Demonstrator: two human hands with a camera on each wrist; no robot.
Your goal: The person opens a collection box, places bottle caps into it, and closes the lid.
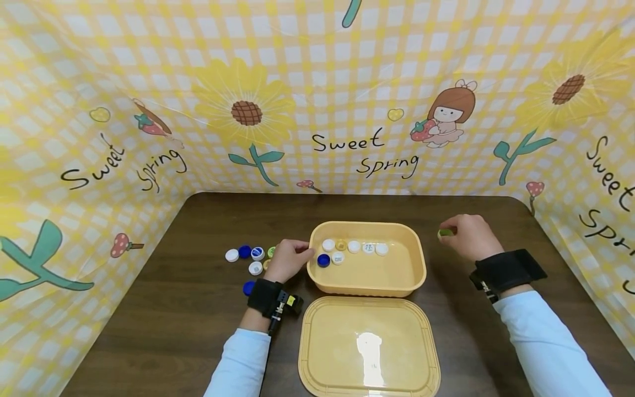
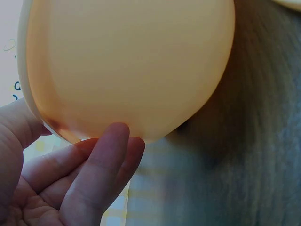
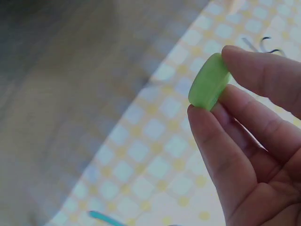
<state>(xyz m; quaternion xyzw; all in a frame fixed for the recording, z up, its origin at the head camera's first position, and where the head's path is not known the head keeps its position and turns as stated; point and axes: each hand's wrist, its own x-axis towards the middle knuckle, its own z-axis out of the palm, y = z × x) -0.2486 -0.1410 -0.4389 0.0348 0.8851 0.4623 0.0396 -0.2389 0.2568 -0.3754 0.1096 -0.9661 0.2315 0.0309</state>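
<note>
My right hand (image 1: 471, 236) pinches a green bottle cap (image 3: 207, 84) between thumb and fingers, above the table to the right of the tub. The left hand (image 1: 288, 259) holds the left end of a yellow plastic tub (image 1: 397, 281), thumb at the rim and fingers against the outer wall in the left wrist view. Inside the tub lie several caps: white ones such as this white cap (image 1: 354, 246), a yellow cap (image 1: 340, 245) and a blue cap (image 1: 323, 260). More caps lie on the table left of the tub, some partly hidden by my left hand.
A yellow lid (image 1: 337, 342) lies flat in front of the tub. The loose group at left includes a white cap (image 1: 231, 255) and a blue cap (image 1: 248, 288). Checked cloth (image 1: 317, 99) hangs around the dark wooden table (image 1: 163, 331).
</note>
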